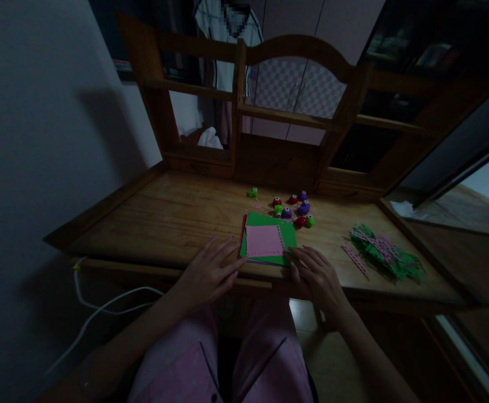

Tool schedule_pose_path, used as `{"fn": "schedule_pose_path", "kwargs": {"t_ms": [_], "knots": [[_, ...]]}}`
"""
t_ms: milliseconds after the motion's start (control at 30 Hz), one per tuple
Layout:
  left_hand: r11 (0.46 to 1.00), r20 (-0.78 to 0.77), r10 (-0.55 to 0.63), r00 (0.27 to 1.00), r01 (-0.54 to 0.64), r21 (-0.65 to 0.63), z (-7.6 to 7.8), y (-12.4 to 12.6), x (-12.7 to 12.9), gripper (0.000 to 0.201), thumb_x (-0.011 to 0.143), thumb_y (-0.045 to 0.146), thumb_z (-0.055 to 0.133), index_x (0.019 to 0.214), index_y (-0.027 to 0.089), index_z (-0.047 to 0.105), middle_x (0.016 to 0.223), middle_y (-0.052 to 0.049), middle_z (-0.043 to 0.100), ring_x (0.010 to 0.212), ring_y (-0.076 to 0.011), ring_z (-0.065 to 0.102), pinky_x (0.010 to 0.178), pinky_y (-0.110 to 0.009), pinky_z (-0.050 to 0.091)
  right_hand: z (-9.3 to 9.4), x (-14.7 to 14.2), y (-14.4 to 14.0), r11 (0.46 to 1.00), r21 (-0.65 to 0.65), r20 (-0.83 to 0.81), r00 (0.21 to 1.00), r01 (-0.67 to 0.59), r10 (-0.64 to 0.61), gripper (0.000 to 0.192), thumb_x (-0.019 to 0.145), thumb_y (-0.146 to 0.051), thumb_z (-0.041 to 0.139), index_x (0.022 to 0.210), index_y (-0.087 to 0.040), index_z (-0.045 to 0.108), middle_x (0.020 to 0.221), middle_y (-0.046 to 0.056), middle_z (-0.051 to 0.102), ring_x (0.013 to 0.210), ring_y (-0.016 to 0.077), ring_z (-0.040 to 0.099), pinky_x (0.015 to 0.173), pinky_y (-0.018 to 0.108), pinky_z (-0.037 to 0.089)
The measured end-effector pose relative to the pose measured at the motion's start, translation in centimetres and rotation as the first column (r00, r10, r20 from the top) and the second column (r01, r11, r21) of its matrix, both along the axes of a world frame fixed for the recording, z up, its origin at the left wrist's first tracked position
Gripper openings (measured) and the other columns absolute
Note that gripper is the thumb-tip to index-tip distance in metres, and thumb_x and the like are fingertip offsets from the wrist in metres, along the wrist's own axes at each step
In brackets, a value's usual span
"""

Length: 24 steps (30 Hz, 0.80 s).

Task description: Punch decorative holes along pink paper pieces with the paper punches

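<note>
A pink paper square [263, 240] with small cut-outs along its right and lower edges lies on a larger green paper sheet [265, 219]. Red and purple paper edges peep out from under the green sheet. My left hand [208, 272] rests at the desk's front edge with its fingers spread, the thumb by the stack's lower left corner. At the lower right corner, the outstretched fingers of my right hand [316, 275] touch the green sheet. Beyond the stack stand several small red, green and purple craft punches [304, 208] with eye-like tops. Tiny pink bits [258, 207] are scattered by them.
A heap of green and pink punched paper strips [389, 254] lies on the right of the wooden desk [177, 210]. One pink strip [356, 261] sits apart. Wooden shelving [278, 120] rises at the back. A white cable [102, 309] hangs at the left.
</note>
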<state>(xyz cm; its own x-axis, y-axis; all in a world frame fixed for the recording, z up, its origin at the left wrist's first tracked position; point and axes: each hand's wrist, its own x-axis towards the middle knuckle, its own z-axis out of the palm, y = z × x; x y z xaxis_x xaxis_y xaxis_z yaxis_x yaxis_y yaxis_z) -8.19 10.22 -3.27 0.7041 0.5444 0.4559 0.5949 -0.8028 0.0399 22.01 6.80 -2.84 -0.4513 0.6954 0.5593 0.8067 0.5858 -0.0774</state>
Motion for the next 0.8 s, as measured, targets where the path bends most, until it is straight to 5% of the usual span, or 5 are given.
{"fn": "schedule_pose_path", "kwargs": {"t_ms": [267, 433, 600, 800], "knots": [[0.999, 0.044, 0.009, 0.999, -0.007, -0.050, -0.4, -0.5, -0.3, 0.048, 0.088, 0.025, 0.046, 0.135, 0.032, 0.041, 0.143, -0.004, 0.035, 0.133, -0.0256, 0.029, 0.110, -0.052, 0.021, 0.1, 0.0, -0.9, 0.996, -0.064, -0.211, 0.974, 0.064, -0.076, 0.022, 0.087, -0.015, 0.050, 0.105, -0.022, 0.061, 0.119, 0.008, 0.060, 0.104, 0.0224, 0.058, 0.093, 0.042, 0.046], [0.979, 0.241, 0.156, 0.958, -0.117, -0.169, 0.2, -0.4, -0.2, 0.042, 0.091, 0.025, 0.042, 0.132, 0.029, 0.045, 0.136, -0.004, 0.043, 0.128, -0.0211, 0.037, 0.109, -0.043, 0.029, 1.8, -0.3, 0.2, 0.982, -0.161, -0.403, 0.902, 0.095, -0.153, 0.019, 0.088, -0.022, 0.052, 0.106, -0.023, 0.057, 0.113, 0.008, 0.060, 0.106, 0.0225, 0.056, 0.089, 0.037, 0.046], [0.959, 0.388, 0.231, 0.892, -0.141, -0.247, 1.3, 2.1, 1.3, 0.028, 0.091, 0.028, 0.043, 0.112, 0.025, 0.061, 0.124, -0.005, 0.052, 0.118, -0.0197, 0.046, 0.103, -0.038, 0.037, 3.1, -2.3, 2.8, 0.955, -0.297, -0.313, 0.946, -0.007, -0.090, 0.027, 0.082, -0.031, 0.061, 0.107, -0.022, 0.057, 0.104, 0.008, 0.061, 0.099, 0.0223, 0.056, 0.085, 0.035, 0.044], [0.938, 0.434, 0.248, 0.866, -0.103, -0.330, 0.6, 5.6, 2.5, 0.022, 0.089, 0.031, 0.048, 0.093, 0.023, 0.067, 0.106, -0.003, 0.059, 0.104, -0.0176, 0.053, 0.095, -0.033, 0.042, 2.1, -3.6, 4.2, 0.866, -0.489, -0.308, 0.949, -0.103, -0.061, 0.016, 0.083, -0.032, 0.060, 0.091, -0.019, 0.061, 0.082, 0.003, 0.063, 0.074, 0.0157, 0.057, 0.066, 0.026, 0.043]]}}
